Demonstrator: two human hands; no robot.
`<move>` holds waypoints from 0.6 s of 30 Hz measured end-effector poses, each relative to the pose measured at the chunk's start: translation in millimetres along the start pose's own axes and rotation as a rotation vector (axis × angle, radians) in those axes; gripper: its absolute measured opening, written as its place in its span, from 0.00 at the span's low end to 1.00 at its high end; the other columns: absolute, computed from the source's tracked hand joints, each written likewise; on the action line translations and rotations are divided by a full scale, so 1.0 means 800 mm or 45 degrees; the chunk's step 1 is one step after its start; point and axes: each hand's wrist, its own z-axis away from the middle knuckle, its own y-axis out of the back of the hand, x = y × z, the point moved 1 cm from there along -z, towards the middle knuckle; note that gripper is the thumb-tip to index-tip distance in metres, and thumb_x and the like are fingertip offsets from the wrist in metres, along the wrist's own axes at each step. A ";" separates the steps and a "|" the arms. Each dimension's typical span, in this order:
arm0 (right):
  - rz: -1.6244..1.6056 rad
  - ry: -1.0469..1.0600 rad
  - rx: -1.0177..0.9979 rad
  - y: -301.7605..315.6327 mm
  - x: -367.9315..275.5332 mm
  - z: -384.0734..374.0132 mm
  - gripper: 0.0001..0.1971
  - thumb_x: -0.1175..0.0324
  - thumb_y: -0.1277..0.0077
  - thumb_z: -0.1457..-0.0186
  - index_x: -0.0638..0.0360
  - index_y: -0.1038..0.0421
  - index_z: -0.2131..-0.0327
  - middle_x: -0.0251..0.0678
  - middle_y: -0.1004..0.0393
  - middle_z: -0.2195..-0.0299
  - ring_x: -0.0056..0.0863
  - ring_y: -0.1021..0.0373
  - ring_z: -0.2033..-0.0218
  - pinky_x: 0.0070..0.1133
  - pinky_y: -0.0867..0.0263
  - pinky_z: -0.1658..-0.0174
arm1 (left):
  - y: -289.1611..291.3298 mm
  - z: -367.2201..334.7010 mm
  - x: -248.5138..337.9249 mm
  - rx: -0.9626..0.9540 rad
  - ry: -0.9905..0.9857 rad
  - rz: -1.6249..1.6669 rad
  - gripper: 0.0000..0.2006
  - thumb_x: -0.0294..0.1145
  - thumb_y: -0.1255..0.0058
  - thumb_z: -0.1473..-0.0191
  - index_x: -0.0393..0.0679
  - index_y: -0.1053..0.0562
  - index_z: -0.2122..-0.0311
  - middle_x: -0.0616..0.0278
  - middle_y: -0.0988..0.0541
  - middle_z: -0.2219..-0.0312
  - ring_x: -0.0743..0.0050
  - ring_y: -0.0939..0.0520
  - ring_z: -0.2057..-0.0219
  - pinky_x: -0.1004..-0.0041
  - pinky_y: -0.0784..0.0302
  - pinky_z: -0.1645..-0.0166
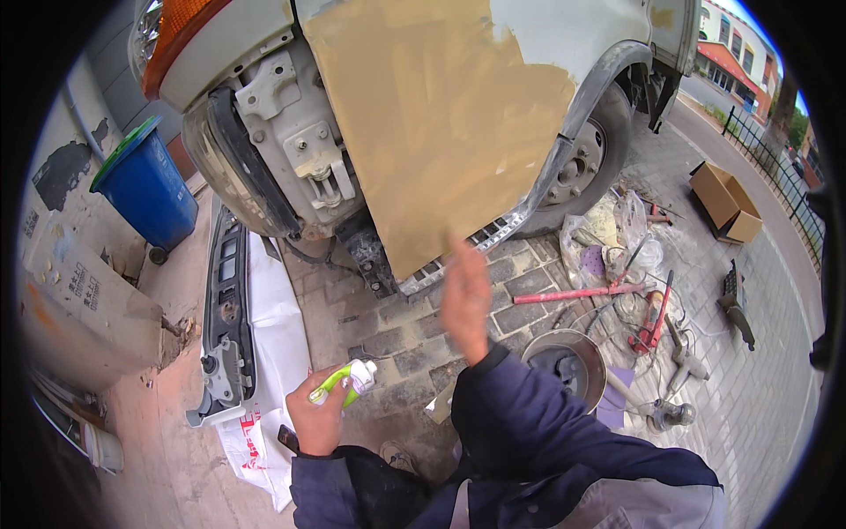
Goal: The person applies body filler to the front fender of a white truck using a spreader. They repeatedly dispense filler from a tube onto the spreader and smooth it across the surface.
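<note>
My left hand (pixel 315 416) is closed around a small white and green tube (pixel 359 377), held low in front of me. Farther up, my right hand (pixel 467 298) reaches to the lower edge of a vehicle's door panel (pixel 436 132). Motion blurs its fingers, and whether it holds anything cannot be made out. Tan filler with streaks covers most of that panel, leaving white paint around its right side. Left of the panel, the vehicle's front corner is stripped, with bare brackets (pixel 304 145) exposed.
A removed bumper (pixel 231 309) lies on a white sheet (pixel 278 344) at the left, near a blue bin (pixel 152 194). On the right are a metal basin (pixel 597 357), a red bar (pixel 577 294), cabled power tools (pixel 683 361) and a cardboard box (pixel 724 201). The wheel (pixel 586 163) stands behind the panel.
</note>
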 end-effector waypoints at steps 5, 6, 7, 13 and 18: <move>-0.002 -0.245 0.339 0.040 0.087 -0.124 0.20 0.68 0.52 0.23 0.65 0.25 0.35 0.43 0.23 0.54 0.35 0.28 0.52 0.29 0.32 0.46 | 0.005 0.003 0.001 0.005 0.024 0.056 0.12 0.25 0.35 0.40 0.32 0.13 0.53 0.52 0.09 0.60 0.71 0.12 0.57 0.63 0.30 0.29; -0.042 -0.277 0.368 0.034 0.095 -0.139 0.20 0.67 0.51 0.23 0.65 0.25 0.35 0.43 0.24 0.54 0.36 0.28 0.53 0.29 0.32 0.45 | 0.005 0.003 0.002 0.002 0.016 0.045 0.12 0.26 0.34 0.40 0.31 0.13 0.53 0.53 0.09 0.60 0.71 0.13 0.57 0.63 0.30 0.29; -0.082 -0.360 0.406 0.028 0.099 -0.145 0.20 0.67 0.51 0.23 0.65 0.25 0.34 0.43 0.24 0.55 0.36 0.28 0.54 0.30 0.32 0.45 | 0.005 0.002 0.003 0.000 0.006 0.036 0.12 0.26 0.34 0.40 0.31 0.13 0.53 0.53 0.09 0.60 0.71 0.13 0.57 0.63 0.30 0.29; 0.172 0.004 0.091 -0.037 0.039 -0.063 0.23 0.72 0.43 0.29 0.61 0.26 0.33 0.49 0.29 0.42 0.44 0.31 0.42 0.34 0.33 0.38 | -0.004 -0.001 0.000 -0.010 -0.035 0.038 0.12 0.27 0.33 0.39 0.31 0.13 0.53 0.54 0.09 0.61 0.73 0.14 0.57 0.66 0.24 0.37; -0.017 -0.138 0.050 0.020 0.039 -0.062 0.19 0.73 0.48 0.26 0.62 0.24 0.35 0.43 0.21 0.48 0.35 0.25 0.45 0.29 0.30 0.41 | -0.013 -0.005 -0.005 -0.037 0.048 0.142 0.12 0.25 0.33 0.39 0.32 0.13 0.52 0.55 0.10 0.60 0.73 0.14 0.57 0.70 0.21 0.44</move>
